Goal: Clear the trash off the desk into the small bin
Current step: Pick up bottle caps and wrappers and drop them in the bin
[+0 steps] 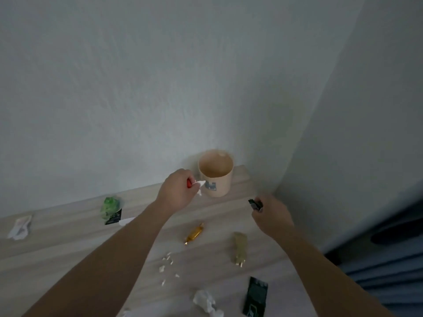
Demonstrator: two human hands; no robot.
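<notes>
The left hand (176,191) is pinching a red-and-white scrap (197,183) just beside the small bin (219,189), which is standing at the counter's (68,243) far right corner by the wall, apparently lining up a drop. The right hand (271,216) is pinching a dark wrapper (254,203) near the bin, probably waiting its turn. Nothing is blocking the bin's mouth. A gold candy wrapper (194,234), green wrapper (109,207), paper bits (168,264), crumpled tissue (206,300) and black sachet (255,297) are lying on the counter.

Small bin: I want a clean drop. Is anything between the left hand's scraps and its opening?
Nothing visible does. The left hand holds the scraps right beside the small bin, whose top is open.
</notes>
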